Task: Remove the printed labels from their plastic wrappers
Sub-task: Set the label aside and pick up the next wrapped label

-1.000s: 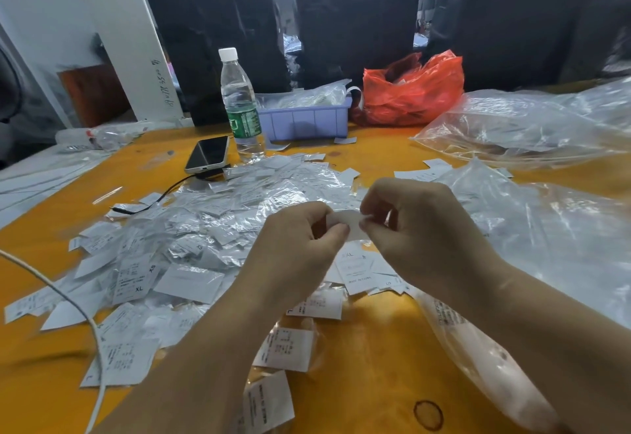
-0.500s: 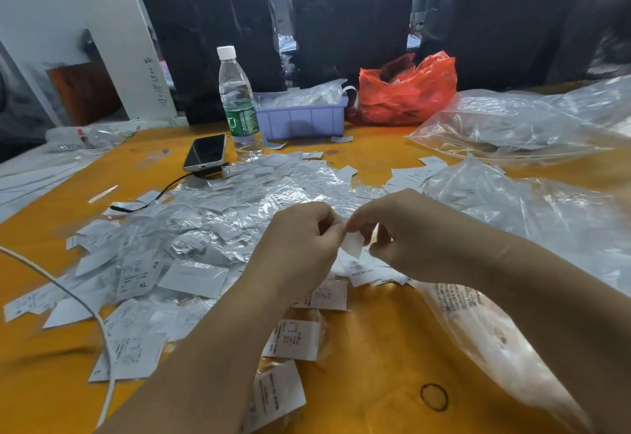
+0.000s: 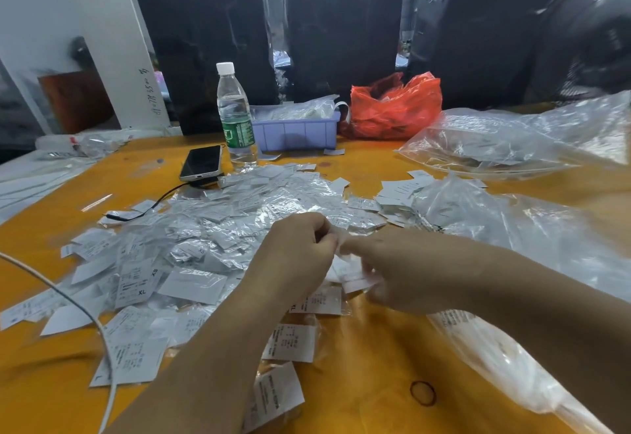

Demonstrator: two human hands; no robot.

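Label (image 3: 355, 274) now seen lower than half a second ago, drawn down and right by blurred right hand (image 3: 403, 273); exact grip cannot be told. Wrapper (image 3: 336, 239) pinched in curled left hand (image 3: 300, 249). Separation judged nearly complete, above wrapped-label pile (image 3: 211, 228).

— What can we count behind the label pile (image 3: 218, 245)?
— One water bottle (image 3: 236, 116), one phone (image 3: 201, 163), one purple bin (image 3: 297, 133), one red bag (image 3: 396, 105).
— And the labels themselves?
— Too many for us to count; two hands (image 3: 300, 256) (image 3: 406, 273) work just beside them.
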